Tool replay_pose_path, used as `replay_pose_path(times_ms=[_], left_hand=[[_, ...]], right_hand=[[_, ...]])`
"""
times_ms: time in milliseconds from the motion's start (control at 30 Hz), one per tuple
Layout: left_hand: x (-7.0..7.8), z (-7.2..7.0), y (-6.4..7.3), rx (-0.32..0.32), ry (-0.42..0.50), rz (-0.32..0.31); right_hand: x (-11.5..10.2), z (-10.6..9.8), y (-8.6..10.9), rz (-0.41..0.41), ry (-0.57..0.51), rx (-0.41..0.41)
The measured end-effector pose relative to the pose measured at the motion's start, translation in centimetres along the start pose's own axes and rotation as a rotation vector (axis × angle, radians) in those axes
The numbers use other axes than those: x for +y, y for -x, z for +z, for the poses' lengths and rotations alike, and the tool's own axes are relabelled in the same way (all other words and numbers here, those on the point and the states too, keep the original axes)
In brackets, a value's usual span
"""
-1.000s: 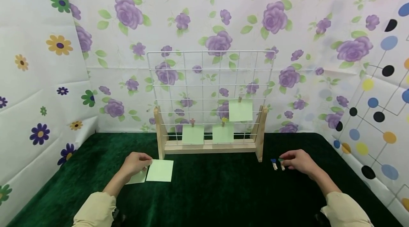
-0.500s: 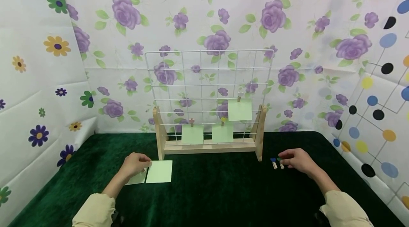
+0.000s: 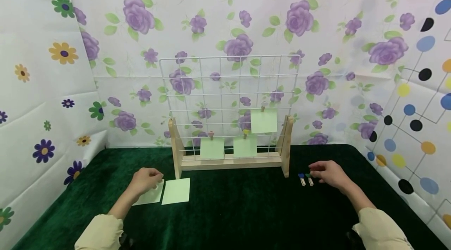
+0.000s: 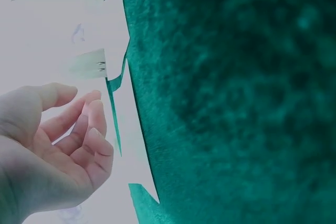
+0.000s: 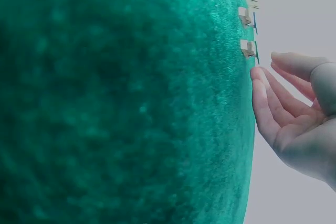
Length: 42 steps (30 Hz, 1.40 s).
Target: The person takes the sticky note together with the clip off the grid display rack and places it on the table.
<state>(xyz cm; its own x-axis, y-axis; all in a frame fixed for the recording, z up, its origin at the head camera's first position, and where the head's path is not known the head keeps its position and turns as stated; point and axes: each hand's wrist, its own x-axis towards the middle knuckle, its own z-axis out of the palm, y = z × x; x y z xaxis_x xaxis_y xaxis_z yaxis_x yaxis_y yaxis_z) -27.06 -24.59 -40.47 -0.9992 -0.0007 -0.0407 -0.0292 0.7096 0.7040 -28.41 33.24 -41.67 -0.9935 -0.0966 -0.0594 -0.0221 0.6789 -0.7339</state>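
Note:
My left hand (image 3: 145, 181) is over the left of two pale green paper squares (image 3: 151, 195), covering its upper part in the head view. In the left wrist view the fingers (image 4: 96, 116) bend loosely, thumb apart, with nothing between them. The other paper square (image 3: 176, 191) lies flat just to the right. On the right, my right hand (image 3: 329, 173) is beside two small wooden clothespins, one with a green top (image 3: 310, 179) and one with a blue top (image 3: 302, 179). Its fingers (image 5: 262, 103) are relaxed and hold nothing; their tips are close to the green-topped clothespin.
A white wire grid (image 3: 230, 76) stands in a wooden base (image 3: 232, 163) at the back of the dark green cloth (image 3: 239, 211). Three paper squares hang on it from clothespins, one of them higher at the right (image 3: 264, 121). Patterned curtains (image 3: 211, 11) enclose the table.
My left hand has shifted a little left, off the right paper's corner, uncovering more of the left paper. My right hand has drawn slightly right, away from the green-topped clothespin.

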Motion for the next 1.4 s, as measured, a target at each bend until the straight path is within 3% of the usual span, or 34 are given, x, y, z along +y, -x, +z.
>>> replay_pose_path(times_ms=[267, 567, 1033, 1400], left_hand=[[0.2, -0.4, 0.4, 0.013, 0.009, 0.045], [1.7, -0.1, 0.9, 0.013, 0.028, 0.082], [5.2, 0.9, 0.4, 0.027, 0.026, 0.18], [9.6, 2.0, 0.2, 0.03, 0.138, 0.281]], right_hand=[[-0.6, -0.2, 0.1, -0.059, 0.006, 0.048], [-2.5, -0.3, 0.2, -0.089, -0.017, 0.08], [-6.3, -0.4, 0.5, -0.196, -0.026, 0.192], [-10.6, -1.1, 0.6, -0.279, -0.034, 0.217]])
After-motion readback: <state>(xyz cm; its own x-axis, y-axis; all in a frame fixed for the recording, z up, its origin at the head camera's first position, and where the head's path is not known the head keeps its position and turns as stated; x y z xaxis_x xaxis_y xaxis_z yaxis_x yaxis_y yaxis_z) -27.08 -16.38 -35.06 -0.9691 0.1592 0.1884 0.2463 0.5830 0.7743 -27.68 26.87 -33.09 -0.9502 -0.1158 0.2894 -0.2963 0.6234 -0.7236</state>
